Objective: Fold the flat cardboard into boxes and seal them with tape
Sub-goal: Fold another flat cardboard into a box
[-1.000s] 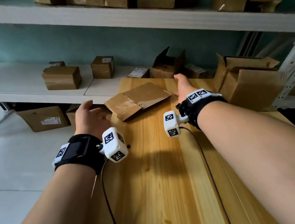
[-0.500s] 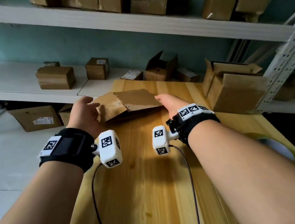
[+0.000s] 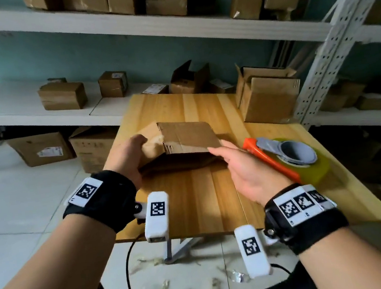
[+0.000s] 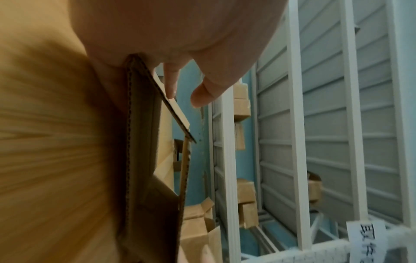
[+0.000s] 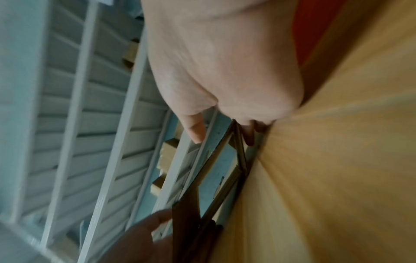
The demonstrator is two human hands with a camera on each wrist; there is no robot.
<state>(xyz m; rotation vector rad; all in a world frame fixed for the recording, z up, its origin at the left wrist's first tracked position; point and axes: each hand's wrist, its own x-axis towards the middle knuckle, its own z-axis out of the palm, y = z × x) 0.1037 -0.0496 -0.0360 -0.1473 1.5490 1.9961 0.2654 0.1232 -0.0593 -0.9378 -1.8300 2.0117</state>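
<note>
Cardboard [image 3: 185, 136], one flat-folded piece, sits between your two hands above the middle of the wooden table [image 3: 204, 205], partly opened so that its near side gapes and a dark shadow lies on the wood beneath it. Your left hand [image 3: 127, 158] grips the left end, thumb on top and fingers curled under the flap; in the left wrist view the corrugated edge [image 4: 144, 110] runs into the crook of that hand while the thumb [image 4: 202, 97] stands free of it. Your right hand [image 3: 243, 170] meets the right corner: the head view shows its fingers stretched toward the cardboard, and the right wrist view shows fingertips [image 5: 248, 135] tucked against the board's edge with the thumb [image 5: 195, 132] held apart, so you cannot tell for sure whether it pinches or only touches. One tape dispenser [image 3: 289, 156], with an orange handle and a yellowish roll, lies on the table just right of your right hand. One open box [image 3: 268, 100] stands on the far right part of the table, flaps up. On the lower white shelf [image 3: 12, 108] behind it you can count two closed small boxes on the left and one open box [image 3: 188, 79] near the middle; several more boxes crowd the upper shelf, too bunched to count. Two larger boxes rest on the floor under the shelf.
</note>
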